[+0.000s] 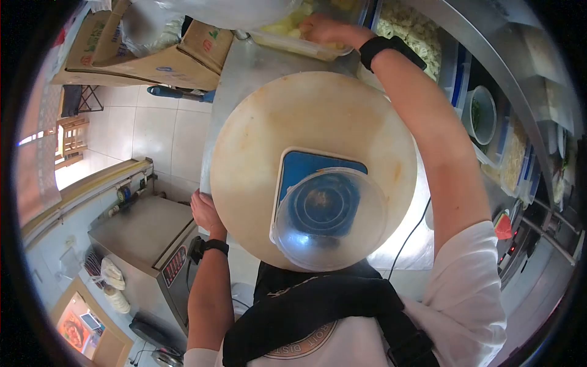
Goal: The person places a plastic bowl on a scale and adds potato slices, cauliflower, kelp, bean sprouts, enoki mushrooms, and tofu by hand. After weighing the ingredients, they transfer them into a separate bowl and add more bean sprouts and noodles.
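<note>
My right hand [319,30] reaches into a clear plastic tub [293,46] of pale yellow pieces [286,27] at the top; its fingertips are hidden among them. My left hand [206,211] rests at the left edge of the metal table, beside the round board, its fingers partly hidden by the edge. On the round board [263,122] lies a blue flat device with a white rim [318,160], like a scale. A clear round plastic bowl [330,214] sits on it and looks empty.
Tubs of shredded pale food [408,37] and a cup of greens [482,113] stand at the right. An open cardboard box [147,64] is at the upper left. A steel appliance [143,229] stands lower left. A black cable [411,235] crosses the metal table [235,73].
</note>
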The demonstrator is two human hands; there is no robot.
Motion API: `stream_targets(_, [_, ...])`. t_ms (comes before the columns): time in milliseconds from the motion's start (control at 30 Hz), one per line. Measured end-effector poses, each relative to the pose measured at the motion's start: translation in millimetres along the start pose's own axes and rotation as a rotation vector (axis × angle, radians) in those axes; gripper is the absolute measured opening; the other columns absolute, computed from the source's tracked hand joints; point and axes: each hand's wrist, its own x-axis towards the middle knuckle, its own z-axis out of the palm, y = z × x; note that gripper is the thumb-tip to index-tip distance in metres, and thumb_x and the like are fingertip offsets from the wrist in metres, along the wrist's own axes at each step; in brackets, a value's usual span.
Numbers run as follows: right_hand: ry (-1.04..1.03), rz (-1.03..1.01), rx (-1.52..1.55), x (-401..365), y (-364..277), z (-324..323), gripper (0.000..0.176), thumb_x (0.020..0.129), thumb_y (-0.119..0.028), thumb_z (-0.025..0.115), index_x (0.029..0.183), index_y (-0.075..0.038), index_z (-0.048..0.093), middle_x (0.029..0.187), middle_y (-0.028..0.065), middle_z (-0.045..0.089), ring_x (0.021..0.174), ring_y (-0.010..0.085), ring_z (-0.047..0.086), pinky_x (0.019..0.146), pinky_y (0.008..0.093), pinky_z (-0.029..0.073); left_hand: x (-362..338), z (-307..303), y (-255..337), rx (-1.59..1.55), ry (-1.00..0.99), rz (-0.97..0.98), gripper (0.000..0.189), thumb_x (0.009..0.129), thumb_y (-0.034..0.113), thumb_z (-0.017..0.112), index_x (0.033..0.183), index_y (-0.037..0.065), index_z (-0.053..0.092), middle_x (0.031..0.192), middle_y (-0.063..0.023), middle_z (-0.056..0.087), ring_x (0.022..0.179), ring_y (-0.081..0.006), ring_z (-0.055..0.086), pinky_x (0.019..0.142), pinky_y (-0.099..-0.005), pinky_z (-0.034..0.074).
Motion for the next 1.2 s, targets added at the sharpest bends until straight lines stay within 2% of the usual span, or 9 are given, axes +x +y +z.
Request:
stream_targets(67, [0.014, -0.020, -0.130, 1, 1, -2, 0.036, 0.083, -0.029, 0.058, 0.110, -0.007, 0.053, 0.101, 0.0086, 0.060, 0.095, 0.0232, 0.057, 0.078, 0.0348, 0.047, 0, -1, 2, -0.013, -0.002, -0.012, 0.031, 0.088, 0.024, 0.034, 0.103, 0.003, 0.051, 0.099, -0.0129, 0.056, 0.096, -0.0327, 0.050, 0.080, -0.0421, 0.040])
stream_targets(233, [0.400, 0.151, 1.032, 11, 28, 2, 0.037, 0.080, -0.027, 0.063, 0.109, -0.005, 0.054, 0.104, 0.0134, 0.058, 0.094, 0.0263, 0.058, 0.077, 0.0367, 0.048, 1, -2, 4, -0.011, -0.012, -0.012, 0.032, 0.088, 0.025, 0.034, 0.102, 0.003, 0.052, 0.098, -0.0136, 0.056, 0.095, -0.0331, 0.050, 0.080, -0.0425, 0.040])
stream_targets(300, [0.306, 0.249, 0.939, -7, 20, -16, 0.053, 0.080, -0.022, 0.064, 0.125, -0.004, 0.043, 0.116, 0.0130, 0.051, 0.100, 0.0198, 0.054, 0.083, 0.0328, 0.046, 0, -4, 4, -0.009, -0.009, -0.024, 0.032, 0.088, 0.025, 0.034, 0.102, 0.003, 0.052, 0.098, -0.0137, 0.056, 0.095, -0.0332, 0.050, 0.080, -0.0427, 0.040])
stream_targets(367, [0.326, 0.203, 1.397, -14, 19, -21, 0.035, 0.087, -0.017, 0.054, 0.118, -0.003, 0.046, 0.100, 0.0102, 0.055, 0.082, 0.0145, 0.056, 0.070, 0.0212, 0.046, 1, -3, 5, 0.004, 0.032, 0.024, 0.031, 0.089, 0.025, 0.034, 0.103, 0.004, 0.052, 0.097, -0.0133, 0.056, 0.095, -0.0327, 0.051, 0.079, -0.0425, 0.040])
stream_targets(567, [0.363, 0.363, 1.495, -58, -10, -42, 0.028, 0.085, -0.025, 0.058, 0.105, -0.006, 0.054, 0.098, 0.0059, 0.060, 0.084, 0.0172, 0.060, 0.065, 0.0293, 0.050, -3, -13, 15, 0.014, 0.048, 0.016, 0.030, 0.090, 0.024, 0.034, 0.103, 0.004, 0.052, 0.098, -0.0126, 0.057, 0.094, -0.0314, 0.052, 0.078, -0.0420, 0.040])
stream_targets(600, [0.372, 0.293, 1.483, -73, -17, -43, 0.029, 0.086, -0.025, 0.058, 0.107, -0.006, 0.052, 0.096, 0.0046, 0.059, 0.079, 0.0129, 0.060, 0.058, 0.0243, 0.050, -4, -11, 14, 0.026, 0.087, 0.040, 0.028, 0.090, 0.022, 0.035, 0.102, 0.004, 0.052, 0.096, -0.0125, 0.057, 0.092, -0.0315, 0.052, 0.076, -0.0419, 0.041])
stream_targets(833, [0.507, 0.312, 1.414, -213, -131, -73, 0.029, 0.085, -0.020, 0.059, 0.106, -0.001, 0.051, 0.093, 0.0078, 0.060, 0.080, 0.0161, 0.062, 0.065, 0.0284, 0.051, -8, -20, 17, -0.067, 0.168, 0.111, 0.021, 0.089, 0.020, 0.038, 0.093, 0.006, 0.054, 0.087, -0.0111, 0.058, 0.086, -0.0306, 0.054, 0.073, -0.0420, 0.042])
stream_targets(1000, [0.321, 0.346, 1.211, -276, -208, -55, 0.026, 0.086, -0.020, 0.058, 0.105, -0.004, 0.052, 0.091, 0.0044, 0.059, 0.081, 0.0103, 0.058, 0.065, 0.0240, 0.048, -7, -12, 9, -0.087, 0.211, 0.125, 0.023, 0.087, 0.024, 0.040, 0.094, 0.008, 0.054, 0.089, -0.0086, 0.058, 0.085, -0.0282, 0.055, 0.070, -0.0416, 0.043])
stream_targets(1200, [0.431, 0.180, 0.748, -298, -214, 13, 0.012, 0.081, -0.011, 0.060, 0.089, -0.004, 0.056, 0.075, 0.0002, 0.057, 0.064, 0.0073, 0.049, 0.060, 0.0221, 0.040, -4, -5, 8, 0.014, 0.187, 0.067, 0.024, 0.087, 0.025, 0.038, 0.094, 0.008, 0.054, 0.093, -0.0074, 0.058, 0.086, -0.0273, 0.055, 0.071, -0.0410, 0.043])
